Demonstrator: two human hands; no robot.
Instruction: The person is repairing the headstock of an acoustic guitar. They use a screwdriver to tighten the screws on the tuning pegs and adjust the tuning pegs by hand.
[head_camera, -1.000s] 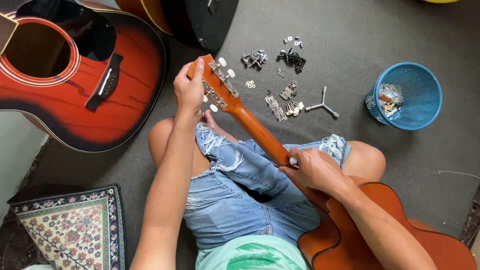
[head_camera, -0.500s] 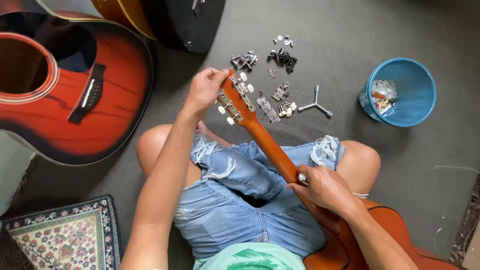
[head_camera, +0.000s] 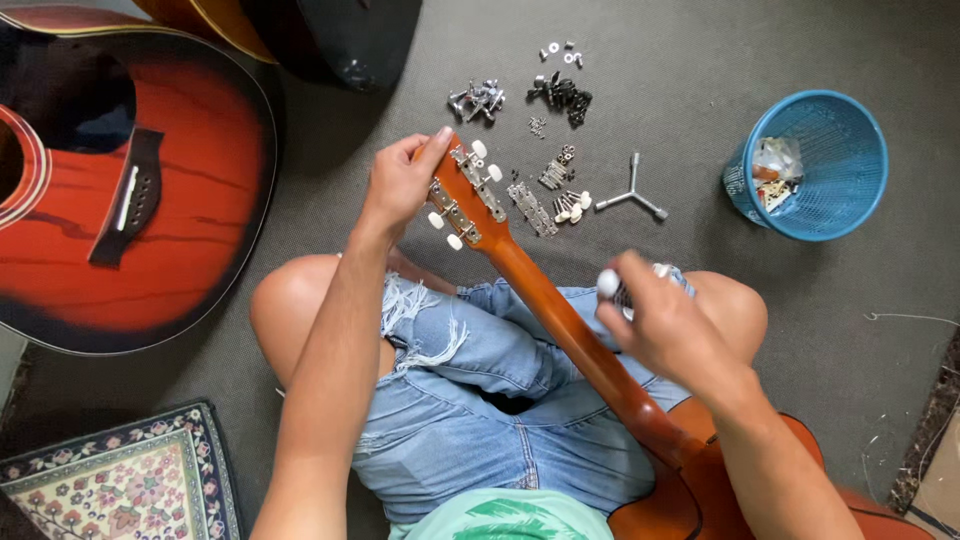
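Grey carpet; right hand (head_camera: 665, 325) has left the guitar neck (head_camera: 570, 330).

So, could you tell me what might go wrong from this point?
1. The left hand alone steadies the headstock; the guitar could roll on the lap.
2. The right hand holds a white-knobbed tuner above the neck; a slip could dent the wood.
3. Loose screws and tuner strips lie on the carpet near the knees and could scatter.
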